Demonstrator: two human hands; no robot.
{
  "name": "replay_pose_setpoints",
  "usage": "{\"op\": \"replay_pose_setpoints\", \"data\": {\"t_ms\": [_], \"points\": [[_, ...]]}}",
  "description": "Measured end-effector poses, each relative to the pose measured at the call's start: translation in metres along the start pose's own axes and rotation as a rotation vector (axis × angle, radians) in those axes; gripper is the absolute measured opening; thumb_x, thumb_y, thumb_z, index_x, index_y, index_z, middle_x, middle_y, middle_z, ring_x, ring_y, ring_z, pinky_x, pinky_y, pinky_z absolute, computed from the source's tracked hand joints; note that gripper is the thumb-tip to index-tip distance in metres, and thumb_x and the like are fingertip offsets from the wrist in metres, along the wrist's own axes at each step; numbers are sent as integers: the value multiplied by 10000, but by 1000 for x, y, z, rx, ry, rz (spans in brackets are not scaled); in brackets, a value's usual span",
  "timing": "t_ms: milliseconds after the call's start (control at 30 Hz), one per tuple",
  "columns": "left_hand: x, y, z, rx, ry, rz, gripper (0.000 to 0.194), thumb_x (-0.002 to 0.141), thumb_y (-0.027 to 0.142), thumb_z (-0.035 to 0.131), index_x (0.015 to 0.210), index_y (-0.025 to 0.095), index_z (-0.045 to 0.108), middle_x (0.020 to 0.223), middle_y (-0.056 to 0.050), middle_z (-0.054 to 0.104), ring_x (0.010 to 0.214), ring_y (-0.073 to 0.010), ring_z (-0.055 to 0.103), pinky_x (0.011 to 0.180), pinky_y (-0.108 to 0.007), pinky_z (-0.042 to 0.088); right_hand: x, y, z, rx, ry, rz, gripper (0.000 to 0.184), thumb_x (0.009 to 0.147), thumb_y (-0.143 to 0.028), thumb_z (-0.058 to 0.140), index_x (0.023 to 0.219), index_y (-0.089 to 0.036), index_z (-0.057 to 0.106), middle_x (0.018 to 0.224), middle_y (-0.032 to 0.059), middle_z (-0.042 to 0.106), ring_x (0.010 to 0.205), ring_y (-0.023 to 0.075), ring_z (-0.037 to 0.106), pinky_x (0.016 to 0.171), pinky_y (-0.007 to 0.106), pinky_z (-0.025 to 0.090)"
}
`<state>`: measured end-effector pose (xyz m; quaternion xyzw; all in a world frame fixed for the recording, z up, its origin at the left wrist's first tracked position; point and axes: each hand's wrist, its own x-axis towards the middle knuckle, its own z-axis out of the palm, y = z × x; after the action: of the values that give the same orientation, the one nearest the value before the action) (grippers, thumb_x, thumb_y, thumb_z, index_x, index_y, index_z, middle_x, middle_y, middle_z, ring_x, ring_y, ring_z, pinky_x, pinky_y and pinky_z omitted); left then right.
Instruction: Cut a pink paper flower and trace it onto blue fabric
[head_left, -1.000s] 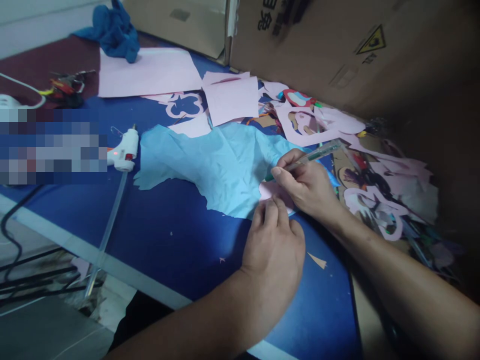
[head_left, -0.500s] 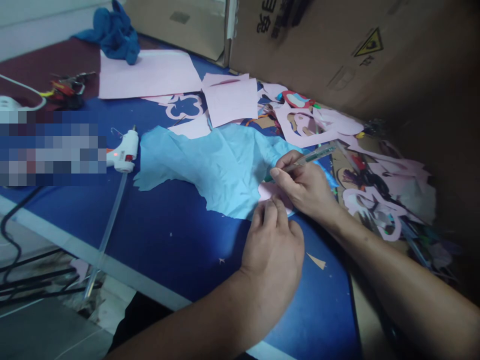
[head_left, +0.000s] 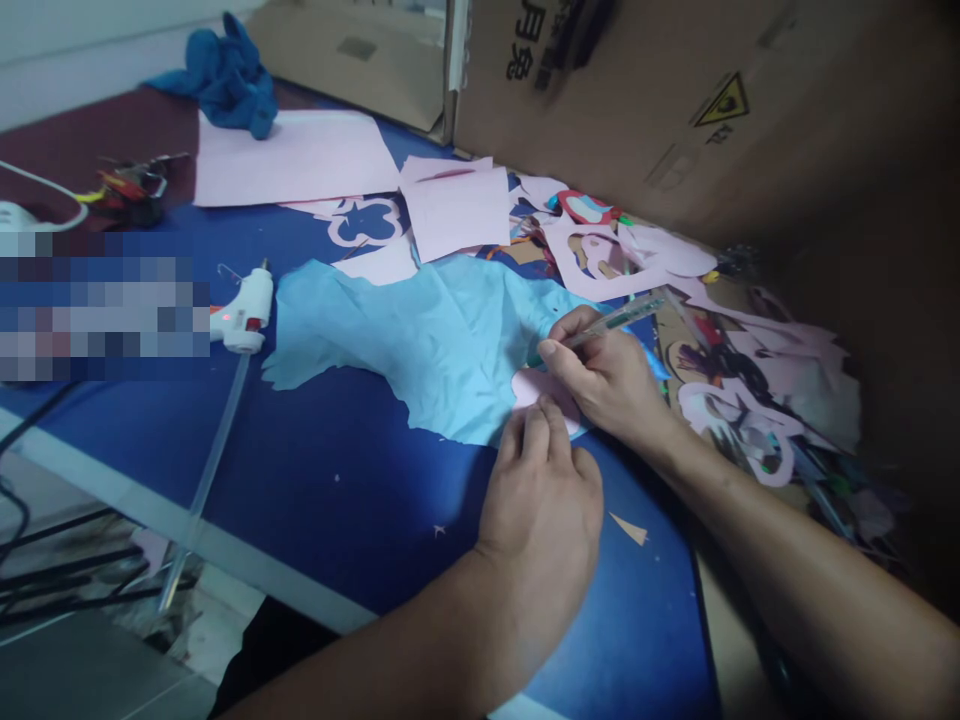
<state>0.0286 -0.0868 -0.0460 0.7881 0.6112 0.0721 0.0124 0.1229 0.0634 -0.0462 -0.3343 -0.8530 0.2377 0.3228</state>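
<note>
From my remote view, the relation I watch most closely is the one between the gel pen and the pink paper. The pen's slim, clear barrel runs on a long diagonal, with its upper end out to the upper right and its green-tipped end down to the left. That tip sits just above the paper's upper edge, though I can't tell whether it touches. My right hand has the tighter grip, pinching the barrel between thumb and fingers. My left hand is nearer the viewer, its fingers pressed together and resting on the paper rather than pinching it.

The pink paper is a smooth, rounded piece lying on the desk, with its edge against a crumpled sheet of pale blue paper. I can't tell whether it slips beneath that sheet. The blue sheet has ragged, torn-looking edges and soft creases, and the desk's deep blue top looks smooth.

To the left, a white glue gun lies with a long, translucent glue stick running from it toward the desk's edge. Flat pink sheets and a wrinkled blue cloth lie farther off, while looped pink cut-outs are heaped to the right against a cardboard box.
</note>
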Motion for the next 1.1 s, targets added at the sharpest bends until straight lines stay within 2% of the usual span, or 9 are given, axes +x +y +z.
{"op": "replay_pose_setpoints", "data": {"t_ms": [233, 433, 833, 1100], "points": [[1, -1, 0, -11, -6, -1, 283, 1010, 306, 607, 1138, 135, 794, 1501, -218, 641, 1443, -373, 519, 1170, -531, 435, 1, 1, -3, -44, 27, 22, 425, 1001, -331, 616, 596, -208, 577, 893, 66, 719, 633, 153, 600, 544, 296, 418], [0, 0, 2, -10, 26, -13, 292, 1003, 325, 619, 1119, 121, 794, 1467, -228, 660, 1439, -365, 532, 1179, -499, 435, 1, 0, -2, -26, 1, 17, 429, 1001, -316, 603, 588, -215, 539, 882, 60, 709, 660, 158, 605, 577, 293, 437], [3, -1, 1, -79, 6, -22, 289, 1010, 283, 607, 1109, 73, 780, 1470, -283, 634, 1457, -369, 517, 1198, -507, 434, 0, -1, -2, -17, -4, 42, 422, 998, -299, 606, 591, -222, 527, 864, 58, 703, 700, 172, 622, 568, 298, 424], [2, -1, 5, -39, 25, -21, 253, 1008, 281, 598, 1071, 118, 780, 1463, -242, 657, 1432, -357, 540, 1166, -514, 456, 1, 0, -2, -14, 3, 52, 406, 994, -324, 603, 608, -224, 529, 843, 51, 687, 657, 166, 599, 549, 308, 408]]}}
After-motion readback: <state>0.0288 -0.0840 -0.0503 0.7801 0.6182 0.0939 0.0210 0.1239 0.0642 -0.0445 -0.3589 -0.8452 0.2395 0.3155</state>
